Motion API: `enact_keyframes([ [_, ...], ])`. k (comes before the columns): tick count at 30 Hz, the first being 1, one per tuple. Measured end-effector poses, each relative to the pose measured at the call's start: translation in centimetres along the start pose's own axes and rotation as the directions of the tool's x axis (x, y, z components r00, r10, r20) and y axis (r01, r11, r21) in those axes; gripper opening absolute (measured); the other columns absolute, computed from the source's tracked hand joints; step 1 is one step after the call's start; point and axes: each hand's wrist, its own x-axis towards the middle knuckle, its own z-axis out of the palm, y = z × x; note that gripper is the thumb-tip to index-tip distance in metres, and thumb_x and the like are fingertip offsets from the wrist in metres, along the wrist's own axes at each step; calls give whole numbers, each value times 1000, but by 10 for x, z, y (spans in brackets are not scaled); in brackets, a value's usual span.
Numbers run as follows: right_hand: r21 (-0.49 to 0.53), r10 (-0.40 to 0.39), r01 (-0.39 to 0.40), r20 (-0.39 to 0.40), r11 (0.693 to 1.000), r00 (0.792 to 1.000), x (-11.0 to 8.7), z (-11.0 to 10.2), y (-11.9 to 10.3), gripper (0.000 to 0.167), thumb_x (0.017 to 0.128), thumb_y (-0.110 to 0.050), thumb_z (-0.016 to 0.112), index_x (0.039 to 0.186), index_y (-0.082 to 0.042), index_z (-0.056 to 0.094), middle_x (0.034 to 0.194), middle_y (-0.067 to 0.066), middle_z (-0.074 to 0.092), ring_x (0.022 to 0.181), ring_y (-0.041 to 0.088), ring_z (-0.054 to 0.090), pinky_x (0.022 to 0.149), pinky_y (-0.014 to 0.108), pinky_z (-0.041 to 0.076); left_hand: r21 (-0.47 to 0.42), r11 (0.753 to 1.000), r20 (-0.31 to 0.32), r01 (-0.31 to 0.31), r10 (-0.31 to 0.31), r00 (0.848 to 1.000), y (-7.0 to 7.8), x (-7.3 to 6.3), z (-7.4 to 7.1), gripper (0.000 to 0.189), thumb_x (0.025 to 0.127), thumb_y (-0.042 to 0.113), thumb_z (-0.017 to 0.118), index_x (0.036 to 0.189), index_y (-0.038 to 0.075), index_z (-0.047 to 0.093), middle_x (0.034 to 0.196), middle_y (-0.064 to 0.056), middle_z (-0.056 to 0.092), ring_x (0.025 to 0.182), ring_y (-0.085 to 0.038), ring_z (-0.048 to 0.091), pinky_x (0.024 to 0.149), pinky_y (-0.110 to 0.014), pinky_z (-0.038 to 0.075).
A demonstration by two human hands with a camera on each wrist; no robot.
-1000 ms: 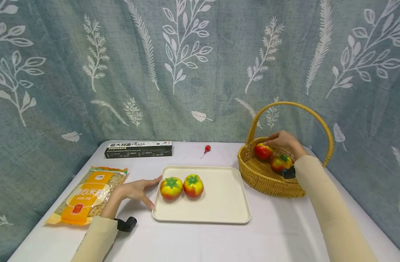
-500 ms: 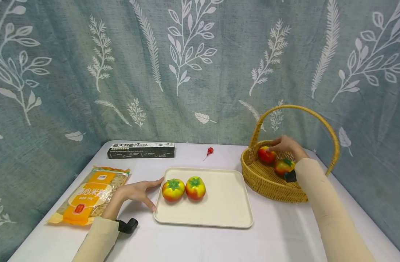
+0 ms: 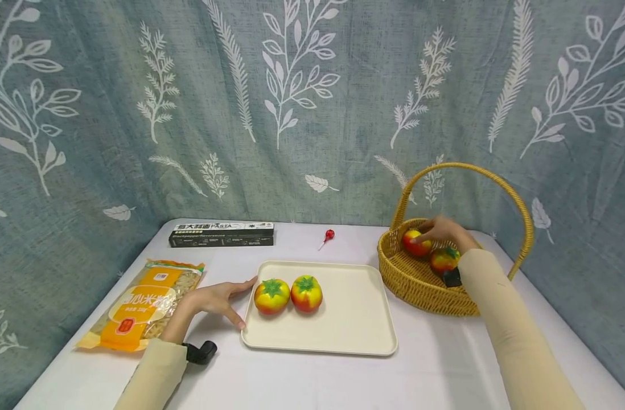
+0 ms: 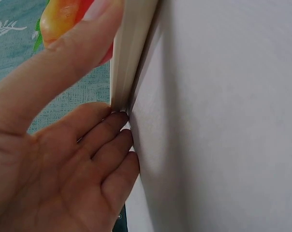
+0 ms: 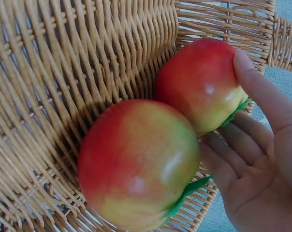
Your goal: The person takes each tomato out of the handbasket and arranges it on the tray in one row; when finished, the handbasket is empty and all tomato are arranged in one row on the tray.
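My left hand (image 3: 217,303) rests against the left edge of a cream tray (image 3: 354,307), thumb at the front corner and fingertips along the outer side in the left wrist view. Two red-and-yellow toy tomatoes, a left one (image 3: 272,296) and a right one (image 3: 306,294), sit side by side in the tray's left half. My right hand (image 3: 444,230) reaches into a wicker basket (image 3: 420,296). Its thumb presses one side of the farther tomato (image 5: 199,84), with the fingers round the leafy side. A nearer tomato (image 5: 136,164) lies beside it in the basket.
The basket's tall handle (image 3: 466,165) arches over my right forearm. A yellow pasta bag (image 3: 138,307) lies at the left, by my left forearm. A black pasta box (image 3: 221,234) and a red lollipop (image 3: 329,234) lie along the back, before a patterned curtain (image 3: 312,114).
The head view has shifted slightly. My right thumb has come down over the front of the farther tomato, which has turned a little. My left hand has stayed at the tray.
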Motion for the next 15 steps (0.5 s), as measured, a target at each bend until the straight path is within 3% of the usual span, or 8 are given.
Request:
enact_keyframes([
  [9, 3, -93, 93, 0, 996, 996, 1, 2, 7, 68, 88, -33, 71, 136, 9, 48, 133, 32, 50, 121, 49, 45, 99, 60, 39, -14, 1000, 0, -2, 2, 1000, -1, 1, 1, 110, 67, 23, 89, 152, 2, 22, 152, -26, 26, 140, -43, 22, 113, -56, 17],
  [15, 23, -141, 141, 0, 990, 990, 0, 1, 12, 67, 87, -32, 73, 138, 4, 48, 138, 28, 48, 123, 47, 46, 99, 58, 41, -7, 1000, 1, -4, 4, 1000, -2, 1, 1, 111, 67, 26, 89, 152, 2, 22, 153, -26, 26, 140, -43, 21, 114, -56, 17],
])
